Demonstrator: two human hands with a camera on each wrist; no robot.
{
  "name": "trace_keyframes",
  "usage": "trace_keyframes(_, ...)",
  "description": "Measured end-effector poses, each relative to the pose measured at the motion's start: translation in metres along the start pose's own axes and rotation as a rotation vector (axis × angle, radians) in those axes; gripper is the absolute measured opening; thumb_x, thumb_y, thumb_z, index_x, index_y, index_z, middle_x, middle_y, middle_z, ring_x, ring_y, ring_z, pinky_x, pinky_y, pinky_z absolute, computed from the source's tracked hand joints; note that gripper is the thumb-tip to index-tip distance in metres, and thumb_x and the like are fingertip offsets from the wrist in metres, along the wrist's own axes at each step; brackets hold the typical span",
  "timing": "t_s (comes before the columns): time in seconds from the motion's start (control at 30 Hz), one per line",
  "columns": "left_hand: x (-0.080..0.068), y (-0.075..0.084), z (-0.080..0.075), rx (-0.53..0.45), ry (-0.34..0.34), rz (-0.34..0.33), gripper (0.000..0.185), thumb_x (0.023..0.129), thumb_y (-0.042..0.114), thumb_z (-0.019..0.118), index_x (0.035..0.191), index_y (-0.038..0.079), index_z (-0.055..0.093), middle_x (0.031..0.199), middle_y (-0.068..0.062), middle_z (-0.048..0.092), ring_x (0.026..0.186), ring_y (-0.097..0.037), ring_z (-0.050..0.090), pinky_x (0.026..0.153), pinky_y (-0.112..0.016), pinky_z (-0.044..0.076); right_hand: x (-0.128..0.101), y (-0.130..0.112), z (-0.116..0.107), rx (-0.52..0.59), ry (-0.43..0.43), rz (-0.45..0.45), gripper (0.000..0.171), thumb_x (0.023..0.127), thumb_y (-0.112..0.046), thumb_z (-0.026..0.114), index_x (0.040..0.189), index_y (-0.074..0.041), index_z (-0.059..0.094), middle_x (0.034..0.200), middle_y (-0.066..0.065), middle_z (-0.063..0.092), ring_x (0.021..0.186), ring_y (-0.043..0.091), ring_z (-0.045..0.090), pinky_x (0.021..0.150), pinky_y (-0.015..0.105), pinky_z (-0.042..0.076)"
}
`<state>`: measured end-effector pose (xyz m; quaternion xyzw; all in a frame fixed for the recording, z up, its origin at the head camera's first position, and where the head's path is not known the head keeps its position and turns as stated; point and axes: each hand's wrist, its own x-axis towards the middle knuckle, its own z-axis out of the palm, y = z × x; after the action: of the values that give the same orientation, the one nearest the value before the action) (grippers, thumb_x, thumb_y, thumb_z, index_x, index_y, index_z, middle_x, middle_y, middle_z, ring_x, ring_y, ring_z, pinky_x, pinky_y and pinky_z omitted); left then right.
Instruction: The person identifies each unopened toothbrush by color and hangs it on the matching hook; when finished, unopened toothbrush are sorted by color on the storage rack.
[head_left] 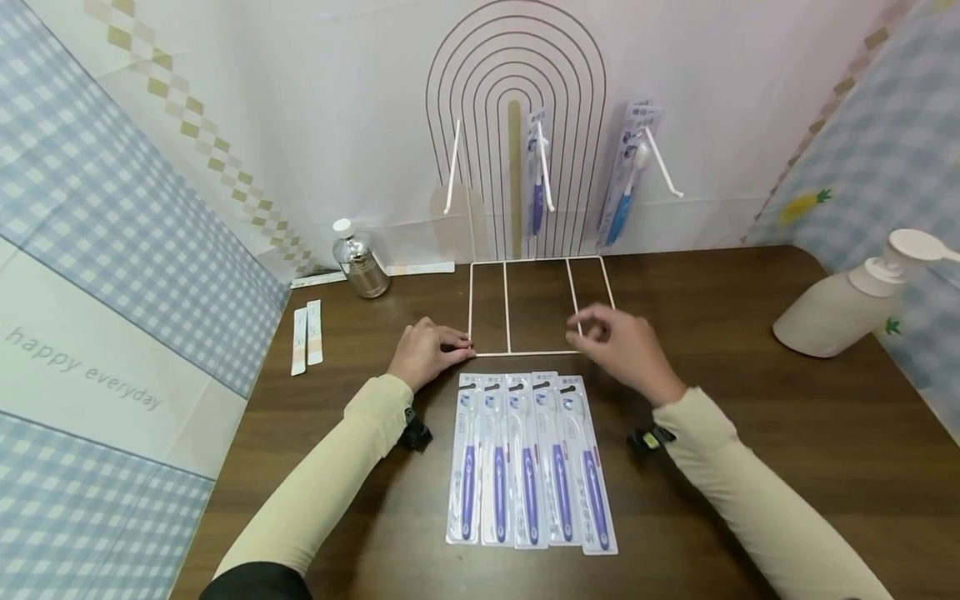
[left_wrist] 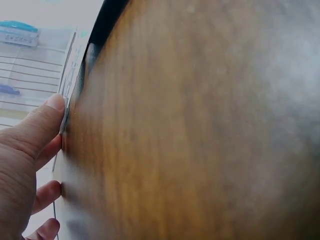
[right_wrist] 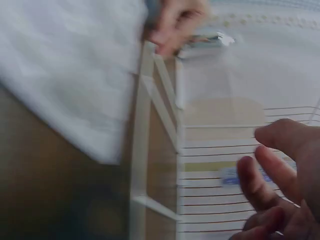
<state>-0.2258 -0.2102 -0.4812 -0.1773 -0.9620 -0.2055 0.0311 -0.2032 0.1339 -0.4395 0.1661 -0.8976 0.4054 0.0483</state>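
A white wire display rack (head_left: 507,308) stands on the wooden table, its hooks jutting out above. At the base's front left corner, my left hand (head_left: 427,354) pinches the wire between thumb and fingers. My right hand (head_left: 626,350) hovers by the front right of the base; in the right wrist view its fingers (right_wrist: 280,170) are loosely bent around nothing. A packaged purple toothbrush (head_left: 537,204) hangs from the middle hook, and packaged blue toothbrushes (head_left: 621,217) hang from the right one. Several packaged purple toothbrushes (head_left: 530,492) lie side by side in front of the rack.
A glass bottle with a white cap (head_left: 363,265) stands at the back left, near narrow white sachets (head_left: 300,340). A pump bottle (head_left: 836,312) is at the right. Patterned cloth (head_left: 337,100) hangs behind the table and along both sides.
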Motion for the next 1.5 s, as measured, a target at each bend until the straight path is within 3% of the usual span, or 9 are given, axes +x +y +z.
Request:
trace_keyframes(0.1, 0.001, -0.001, -0.001, 0.002, 0.004, 0.003, 0.018, 0.092, 0.042, 0.084, 0.104, 0.029, 0.087, 0.117, 0.014, 0.078, 0.095, -0.015, 0.059, 0.085, -0.039, 0.041, -0.028, 0.008, 0.008, -0.004, -0.072, 0.058, 0.021, 0.096, -0.025, 0.080, 0.114, -0.014, 0.078, 0.073, -0.006, 0.067, 0.060, 0.015, 0.056, 0.062, 0.035, 0.045)
trace_keyframes(0.37, 0.007, -0.004, -0.004, -0.001, 0.003, 0.016, 0.019, 0.092, 0.043, 0.083, 0.104, 0.029, 0.087, 0.117, 0.012, 0.078, 0.097, -0.016, 0.059, 0.085, -0.040, 0.042, -0.070, 0.014, 0.017, -0.036, -0.123, 0.132, 0.027, 0.092, -0.029, 0.084, 0.114, -0.014, 0.076, 0.068, -0.010, 0.062, 0.060, 0.012, 0.054, 0.063, 0.034, 0.044)
trace_keyframes(0.87, 0.006, -0.003, -0.003, 0.004, 0.017, 0.035, 0.018, 0.091, 0.042, 0.084, 0.103, 0.028, 0.087, 0.117, 0.013, 0.078, 0.096, -0.016, 0.060, 0.084, -0.040, 0.042, -0.078, 0.020, 0.023, -0.034, -0.204, 0.144, 0.038, 0.087, -0.031, 0.088, 0.119, -0.013, 0.075, 0.071, -0.008, 0.061, 0.061, 0.011, 0.053, 0.061, 0.031, 0.044)
trace_keyframes(1.17, 0.003, -0.002, 0.000, 0.004, 0.001, 0.018, 0.019, 0.092, 0.042, 0.083, 0.104, 0.029, 0.087, 0.118, 0.014, 0.077, 0.094, -0.016, 0.059, 0.084, -0.039, 0.043, -0.080, 0.022, 0.022, -0.064, -0.074, 0.061, 0.031, 0.085, -0.028, 0.088, 0.111, -0.014, 0.077, 0.100, 0.002, 0.068, 0.093, 0.021, 0.063, 0.084, 0.045, 0.049)
trace_keyframes(1.33, 0.002, -0.003, 0.002, 0.002, -0.005, 0.013, 0.019, 0.092, 0.042, 0.083, 0.105, 0.029, 0.087, 0.119, 0.014, 0.077, 0.095, -0.016, 0.059, 0.085, -0.039, 0.043, -0.070, 0.011, 0.005, -0.043, 0.004, 0.021, 0.032, 0.087, -0.021, 0.088, 0.115, -0.013, 0.074, 0.095, 0.001, 0.074, 0.085, 0.024, 0.068, 0.073, 0.040, 0.049)
trace_keyframes(1.5, 0.001, -0.005, 0.004, 0.003, 0.002, 0.010, 0.019, 0.092, 0.043, 0.083, 0.104, 0.029, 0.087, 0.118, 0.014, 0.077, 0.095, -0.016, 0.059, 0.084, -0.039, 0.042, -0.053, -0.011, -0.016, -0.108, 0.133, -0.110, 0.036, 0.086, -0.016, 0.089, 0.118, -0.014, 0.073, 0.092, 0.001, 0.075, 0.072, 0.017, 0.063, 0.060, 0.033, 0.043)
